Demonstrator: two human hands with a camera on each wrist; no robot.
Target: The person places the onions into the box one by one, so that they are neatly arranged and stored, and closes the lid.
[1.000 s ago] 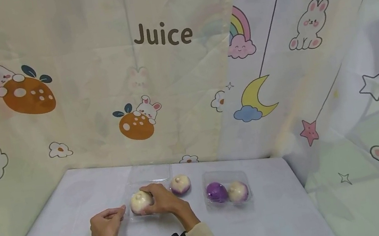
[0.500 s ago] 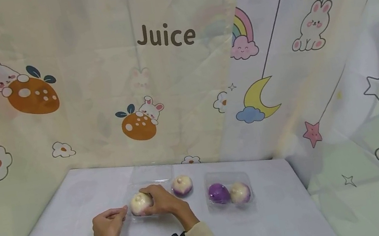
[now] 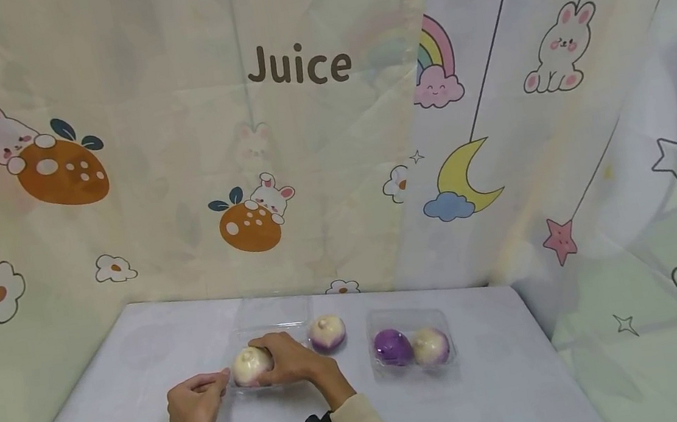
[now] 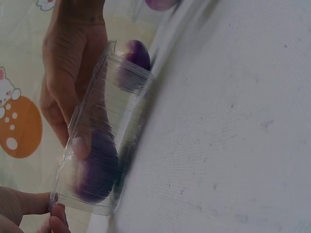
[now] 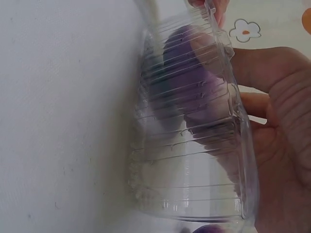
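Note:
My right hand (image 3: 289, 357) reaches into an open clear plastic clamshell box (image 4: 129, 109), gripping a round, glossy cream-and-purple turnip-like vegetable (image 3: 252, 367). Its pale, nubbed end faces up; the purple underside (image 4: 99, 179) shows through the ribbed box wall in the left wrist view. The thumb lies along the near side of the vegetable. At the box's left corner, my left hand (image 3: 193, 407) pinches the rim between thumb and finger. The raised lid (image 3: 271, 312) leans away at the back. The right hand covers much of the box's right half in the head view.
Just right of the box sits another cream-and-purple vegetable (image 3: 327, 333). Farther right, a second clear box (image 3: 404, 315) holds a purple vegetable (image 3: 392, 347) and a cream-and-purple one (image 3: 431, 346). All stand on a white-covered table (image 3: 497, 393) before a printed curtain (image 3: 149, 123).
The head view has shifted slightly, so everything appears a little farther right and lower. Both hands, the box and the gripped vegetable keep their places relative to each other.

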